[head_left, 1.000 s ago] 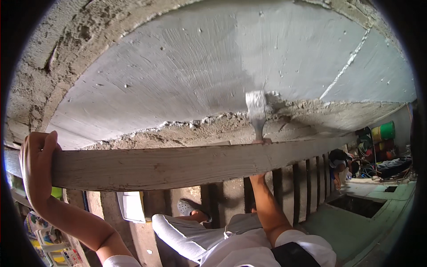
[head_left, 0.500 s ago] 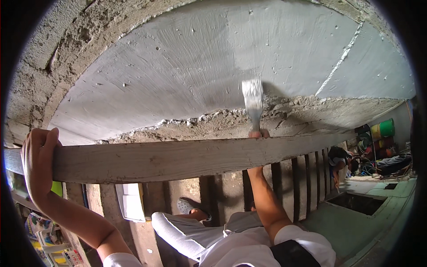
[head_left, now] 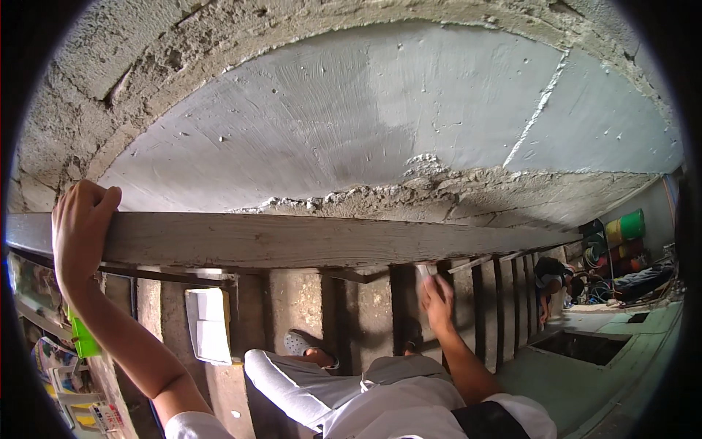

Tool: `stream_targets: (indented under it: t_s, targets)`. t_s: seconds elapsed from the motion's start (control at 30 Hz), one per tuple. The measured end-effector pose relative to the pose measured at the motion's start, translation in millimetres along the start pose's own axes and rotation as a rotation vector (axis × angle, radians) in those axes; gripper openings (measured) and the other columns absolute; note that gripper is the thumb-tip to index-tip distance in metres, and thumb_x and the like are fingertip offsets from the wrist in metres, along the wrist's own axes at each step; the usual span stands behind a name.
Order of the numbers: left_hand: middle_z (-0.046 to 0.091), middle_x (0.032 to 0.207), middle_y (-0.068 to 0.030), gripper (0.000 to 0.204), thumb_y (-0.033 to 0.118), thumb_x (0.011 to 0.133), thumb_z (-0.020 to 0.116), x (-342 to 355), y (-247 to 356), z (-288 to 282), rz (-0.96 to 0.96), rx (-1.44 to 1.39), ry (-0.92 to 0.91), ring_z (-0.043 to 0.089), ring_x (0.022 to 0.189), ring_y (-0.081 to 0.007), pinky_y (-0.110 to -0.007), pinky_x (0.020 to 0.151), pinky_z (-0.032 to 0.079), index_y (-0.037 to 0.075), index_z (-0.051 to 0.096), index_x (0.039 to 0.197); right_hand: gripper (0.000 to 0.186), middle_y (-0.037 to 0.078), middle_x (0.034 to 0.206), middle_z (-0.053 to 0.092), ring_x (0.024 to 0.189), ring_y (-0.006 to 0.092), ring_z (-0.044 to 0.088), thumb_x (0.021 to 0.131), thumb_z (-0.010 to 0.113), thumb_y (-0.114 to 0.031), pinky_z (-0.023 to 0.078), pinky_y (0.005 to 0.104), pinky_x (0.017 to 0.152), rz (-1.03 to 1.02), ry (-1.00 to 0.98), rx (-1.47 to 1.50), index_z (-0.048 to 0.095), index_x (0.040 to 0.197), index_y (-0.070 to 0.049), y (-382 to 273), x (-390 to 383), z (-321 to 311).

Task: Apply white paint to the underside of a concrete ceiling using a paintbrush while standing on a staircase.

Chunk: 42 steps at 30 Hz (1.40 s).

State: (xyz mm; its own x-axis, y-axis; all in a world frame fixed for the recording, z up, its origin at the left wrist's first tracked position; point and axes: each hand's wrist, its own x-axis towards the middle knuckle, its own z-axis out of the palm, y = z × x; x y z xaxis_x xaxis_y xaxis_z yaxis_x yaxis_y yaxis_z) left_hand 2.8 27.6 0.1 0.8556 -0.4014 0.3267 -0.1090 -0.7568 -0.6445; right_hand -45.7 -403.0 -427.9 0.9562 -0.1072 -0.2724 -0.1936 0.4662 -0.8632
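My left hand (head_left: 82, 230) is wrapped over a grey wooden handrail (head_left: 292, 243) at the left. Below the rail's middle, my right hand (head_left: 437, 301) is closed around a paintbrush (head_left: 427, 271). Only a pale, blurred bit of the brush shows above the fingers, just under the rail. Beyond the rail rises a wall with a smooth grey-painted face (head_left: 351, 117), streaked with brush marks. A wet white patch (head_left: 425, 165) sits at its rough lower edge. On a step to the left of my legs stands a white paint tray (head_left: 210, 329).
Concrete stair steps (head_left: 296, 304) run beneath me, with one clog-shod foot (head_left: 311, 347) on them. Farther down at the right, another person (head_left: 553, 278) bends near a green drum (head_left: 630, 224) and cables. A square opening (head_left: 581, 347) lies in the green surface at lower right.
My right hand has drawn the brush off the wall, down to the near side below the rail, leaving a white patch. My left hand keeps its hold; the view has shifted slightly.
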Motion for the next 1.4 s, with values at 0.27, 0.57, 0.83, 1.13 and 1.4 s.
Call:
stream_targets:
  t_s: [0.27, 0.57, 0.83, 1.13, 1.4]
  targets:
    - [0.060, 0.079, -0.0107, 0.022, 0.024, 0.079, 0.063, 5.1, 28.5, -26.8, -0.414, -0.023, -0.032, 0.057, 0.082, -0.0314, -0.043, 0.080, 0.043, 0.003, 0.059, 0.078, 0.024, 0.000, 0.059, 0.039, 0.048, 0.0102, 0.038, 0.099, 0.048, -0.023, 0.035, 0.0275, 0.048, 0.364, -0.299, 0.079, 0.053, 0.096, 0.000, -75.4, -63.7, -102.5]
    - [0.066, 0.080, -0.0148, 0.035, 0.037, 0.081, 0.057, 17.7, 40.2, -32.3, -0.442, -0.166, -0.061, 0.062, 0.082, -0.0329, -0.041, 0.084, 0.044, 0.004, 0.063, 0.071, 0.031, 0.007, 0.067, 0.051, 0.055, 0.0152, 0.051, 0.096, 0.053, -0.030, 0.043, 0.0279, 0.054, 0.078, -0.594, -0.199, 0.050, 0.102, 0.000, -207.9, -67.0, -49.1]
    - [0.067, 0.078, -0.0198, 0.039, 0.038, 0.079, 0.054, 18.5, 37.1, -31.7, -0.447, -0.189, -0.112, 0.065, 0.077, -0.0348, -0.042, 0.083, 0.047, 0.001, 0.067, 0.072, 0.022, -0.002, 0.060, 0.046, 0.048, 0.0073, 0.040, 0.098, 0.050, -0.019, 0.032, 0.0256, 0.044, -0.380, -0.578, -0.590, 0.053, 0.082, -0.004, -250.2, 4.5, 144.5]
    - [0.066, 0.073, -0.0198, 0.039, 0.038, 0.078, 0.055, 18.3, 38.4, -34.1, -0.433, -0.208, -0.038, 0.065, 0.073, -0.0345, -0.041, 0.082, 0.048, 0.002, 0.068, 0.069, 0.022, 0.000, 0.060, 0.050, 0.057, 0.0100, 0.044, 0.095, 0.054, -0.018, 0.036, 0.0298, 0.052, -1.013, -0.285, -0.981, 0.059, 0.081, -0.001, -275.0, 45.8, 200.3]
    - [0.066, 0.073, -0.0200, 0.040, 0.038, 0.077, 0.055, 19.2, 39.6, -35.7, -0.444, -0.212, -0.049, 0.065, 0.074, -0.0340, -0.041, 0.082, 0.048, 0.001, 0.069, 0.070, 0.026, -0.008, 0.054, 0.040, 0.047, 0.0025, 0.033, 0.095, 0.055, -0.020, 0.022, 0.0230, 0.043, -0.692, -0.128, -0.710, 0.060, 0.074, -0.006, -325.8, 44.7, 105.0]
